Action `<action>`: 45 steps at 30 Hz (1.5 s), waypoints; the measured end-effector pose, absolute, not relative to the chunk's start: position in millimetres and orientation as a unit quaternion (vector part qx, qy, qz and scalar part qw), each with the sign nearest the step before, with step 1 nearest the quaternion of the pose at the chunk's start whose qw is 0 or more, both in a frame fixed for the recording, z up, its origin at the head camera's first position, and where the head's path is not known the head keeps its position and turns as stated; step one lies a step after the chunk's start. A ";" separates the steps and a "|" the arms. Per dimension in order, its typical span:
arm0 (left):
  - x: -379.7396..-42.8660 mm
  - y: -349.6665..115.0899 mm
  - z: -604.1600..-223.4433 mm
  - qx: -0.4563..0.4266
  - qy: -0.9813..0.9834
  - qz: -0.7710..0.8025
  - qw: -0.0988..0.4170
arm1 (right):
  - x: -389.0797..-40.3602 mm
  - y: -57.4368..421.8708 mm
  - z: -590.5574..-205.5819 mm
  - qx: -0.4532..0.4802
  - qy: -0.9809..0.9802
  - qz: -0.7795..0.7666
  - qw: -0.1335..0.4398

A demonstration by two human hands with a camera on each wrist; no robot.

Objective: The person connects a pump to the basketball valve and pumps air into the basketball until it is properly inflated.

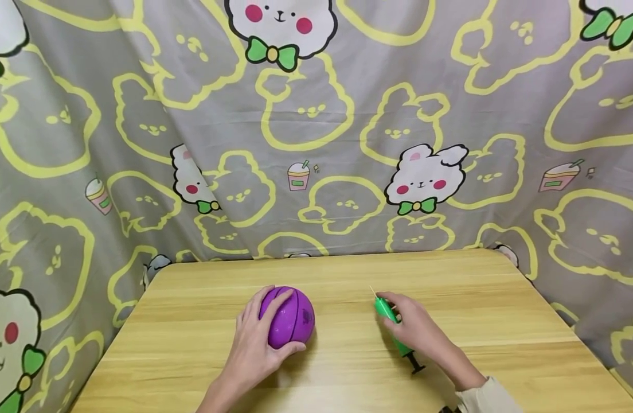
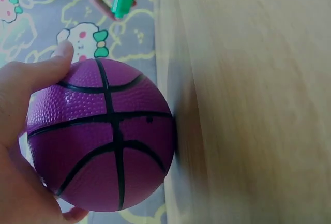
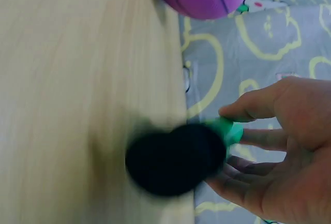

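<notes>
A small purple basketball [image 1: 296, 318] with black seam lines sits on the wooden table, left of centre. My left hand [image 1: 251, 341] grips it from the left, thumb on the near side and fingers over the top. To the right, my right hand [image 1: 418, 326] holds a green ball pump [image 1: 386, 310] by its barrel. A thin needle [image 1: 372, 292] sticks out of the pump's far end, pointing away from me. Its black T-shaped handle [image 1: 414, 363] points back toward me and looms blurred in the right wrist view. Ball and pump are apart.
The light wooden table [image 1: 342, 367] has rounded far corners. Behind it and along both sides hangs a grey curtain [image 1: 342, 132] with yellow outlines and cartoon rabbits, close to the table's far edge.
</notes>
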State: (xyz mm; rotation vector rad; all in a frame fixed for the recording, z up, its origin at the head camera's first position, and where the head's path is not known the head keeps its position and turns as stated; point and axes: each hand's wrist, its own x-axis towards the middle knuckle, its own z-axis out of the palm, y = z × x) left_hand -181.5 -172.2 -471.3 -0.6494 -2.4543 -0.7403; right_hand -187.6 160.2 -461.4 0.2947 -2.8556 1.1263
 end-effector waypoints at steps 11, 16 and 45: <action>-182.6 -168.4 -476.1 -0.251 -0.890 -0.278 0.258 | -197.1 168.5 -484.9 0.054 -0.954 0.287 0.074; -181.0 -167.6 -478.1 -0.247 -0.893 -0.277 0.256 | -196.7 170.0 -494.8 0.051 -0.954 0.285 0.075; -178.8 -162.5 -479.8 -0.268 -0.884 -0.301 0.235 | -187.6 167.3 -493.5 0.050 -0.949 0.301 0.074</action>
